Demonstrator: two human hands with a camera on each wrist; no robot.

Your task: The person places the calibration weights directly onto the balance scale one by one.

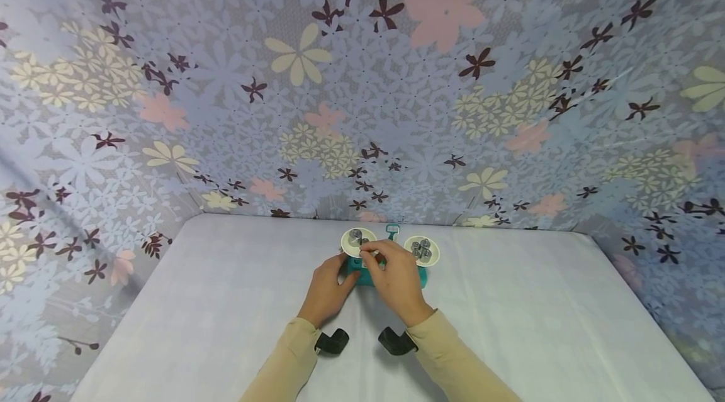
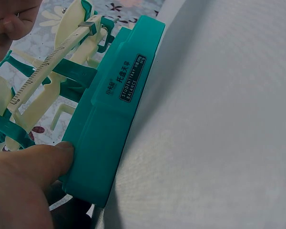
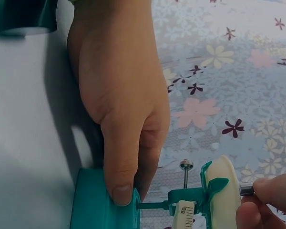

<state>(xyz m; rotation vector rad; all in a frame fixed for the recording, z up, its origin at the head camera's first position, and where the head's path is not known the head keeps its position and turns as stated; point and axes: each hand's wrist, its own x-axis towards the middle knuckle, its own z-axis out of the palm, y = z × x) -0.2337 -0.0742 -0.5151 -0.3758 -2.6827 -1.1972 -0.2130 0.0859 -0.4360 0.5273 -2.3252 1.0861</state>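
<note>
A green and cream tray balance (image 2: 117, 100) stands on the table, its printed label showing in the left wrist view. My left hand (image 1: 327, 289) holds the left end of its green base, thumb on the front face. My right hand (image 1: 396, 277) reaches across to the left pan (image 1: 345, 246). Between its thumb and finger it pinches a small metal weight (image 3: 246, 188), which is against or very near the pan; contact is unclear. Another metal weight (image 1: 355, 234) sits on that pan. On the right pan (image 1: 435, 256) stand several metal weights (image 1: 425, 252).
A pale cloth covers the table (image 1: 521, 314). Behind it rises a flower-patterned backdrop (image 1: 385, 119), close to the balance's far side. A graduated beam (image 2: 43, 67) runs between the pans. Black wrist mounts (image 1: 396, 342) sit on both forearms.
</note>
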